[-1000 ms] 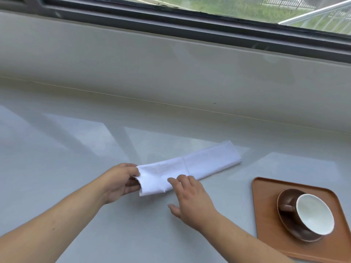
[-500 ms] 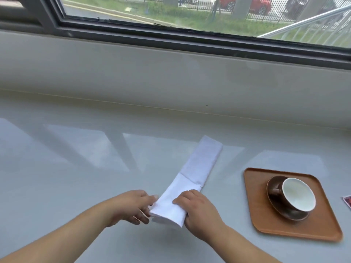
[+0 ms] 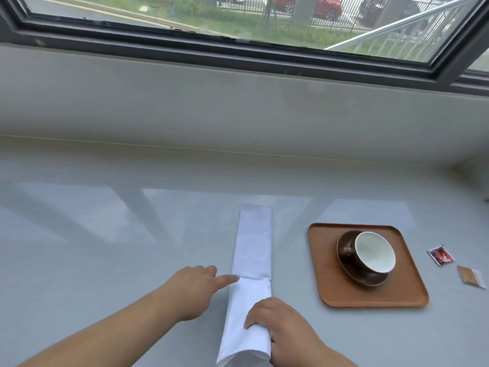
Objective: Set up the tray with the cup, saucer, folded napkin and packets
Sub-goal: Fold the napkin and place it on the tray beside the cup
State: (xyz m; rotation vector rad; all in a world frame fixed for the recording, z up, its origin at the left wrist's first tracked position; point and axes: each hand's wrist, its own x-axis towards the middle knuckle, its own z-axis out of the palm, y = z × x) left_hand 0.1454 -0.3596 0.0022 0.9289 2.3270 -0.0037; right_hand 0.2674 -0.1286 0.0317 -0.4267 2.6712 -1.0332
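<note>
A long white napkin (image 3: 252, 250), folded into a narrow strip, lies on the grey counter pointing straight away from me. My right hand (image 3: 283, 329) grips its near end, fingers wrapped over the cloth. My left hand (image 3: 194, 284) rests beside the strip, its index finger touching the left edge at the crease. To the right, a brown tray (image 3: 407, 292) carries a brown saucer (image 3: 370, 279) with a white-lined cup (image 3: 374, 251) on it. A red packet (image 3: 440, 256) and a tan packet (image 3: 471, 276) lie on the counter beyond the tray's right side.
A grey ledge (image 3: 238, 107) rises behind the counter, with a dark window frame (image 3: 238, 49) above it. Bare grey counter (image 3: 92, 247) stretches to the left of the napkin.
The napkin has swung from lying diagonally to pointing straight away from me. My right hand has slid to its near end and gripped it; my left hand has let go and now points at the crease.
</note>
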